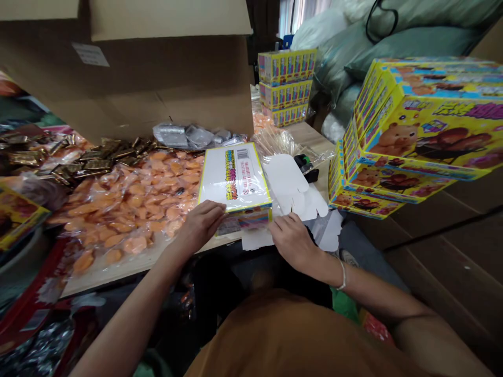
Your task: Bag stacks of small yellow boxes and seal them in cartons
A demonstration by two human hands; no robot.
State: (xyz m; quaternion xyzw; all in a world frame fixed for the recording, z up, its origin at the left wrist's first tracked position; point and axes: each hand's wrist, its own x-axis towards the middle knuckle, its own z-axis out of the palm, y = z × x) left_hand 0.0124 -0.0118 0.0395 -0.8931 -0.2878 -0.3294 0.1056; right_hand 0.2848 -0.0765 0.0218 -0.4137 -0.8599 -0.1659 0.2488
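A flat toy carton (245, 175) with a white printed face and yellow edges lies on the table in front of me, under a shiny clear film. My left hand (204, 222) is closed over its near left edge, fingertips on the top. At the near right corner, my right hand (293, 238) has its fingers curled and pressed together. What they pinch, perhaps a bit of film or the carton's edge, is hidden. White die-cut cardboard pieces (285, 175) lie beside and partly below the carton, close to my right hand.
Orange pieces in clear bags (137, 193) cover the table's left side, with gold-brown packets (94, 162) behind. A big cardboard box (165, 84) stands at the back. Yellow cartons (428, 131) are stacked at right, more cartons (286, 86) behind. A black tape dispenser (310, 174) lies near thin sticks (277, 141).
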